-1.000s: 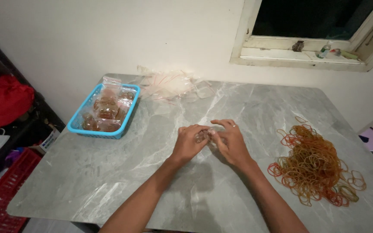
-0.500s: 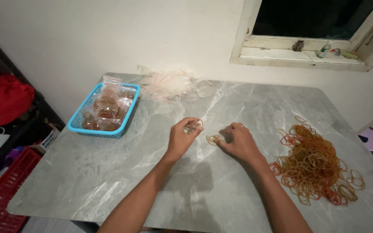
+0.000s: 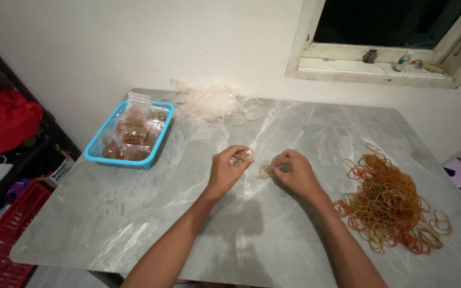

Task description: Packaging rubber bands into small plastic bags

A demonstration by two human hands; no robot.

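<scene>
On the grey marble-patterned bench (image 3: 134, 224) 2 bare hands work close together near the middle. The left hand (image 3: 229, 169) is curled nearly closed, its fingertips pinching a small bunch of thin rubber bands (image 3: 241, 156), apparently with a bit of clear plastic, lifted just off the surface. The right hand (image 3: 293, 172) lies knuckles up with fingers bent down, its fingertips pressing or pinching a small tangle of tan rubber bands (image 3: 265, 169) that rests on the bench at its 9 o'clock edge; whether it has fully gripped that tangle I cannot tell. That tangle sits between the 2 hands, touching the right and just beside the left, so the right hand is nearer to it. It is a loose clump with no clear long axis. At 3 o'clock from the right hand, well apart, spreads a large heap of orange, red and yellow rubber bands (image 3: 388, 202), nearer the right arm than the left. At 10 o'clock from the left hand stands a shallow blue plastic basket (image 3: 98, 154) holding filled clear packets (image 3: 132, 133). At 12 o'clock, near the wall, lies a loose pile of empty clear plastic bags (image 3: 214, 102). A white window sill (image 3: 348, 66) with small objects sits above at 1 o'clock.
</scene>
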